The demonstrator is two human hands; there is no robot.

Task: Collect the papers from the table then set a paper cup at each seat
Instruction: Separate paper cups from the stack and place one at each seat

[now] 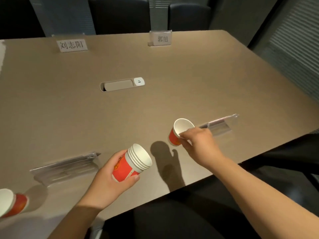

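The paper cup at the lower left is cut by the frame's edge and blurred — its red print cannot be read. The left hand covers much of the stacked cups' red wall, so the printed motif shows only in part. The right hand hides the near side of the single cup and the near end of the clear name-card holder behind it. Another clear holder is seen from behind, its card face hidden. The tabletop runs off the left edge, where a white patch is too cropped to identify. The far chairs are cut at the top.
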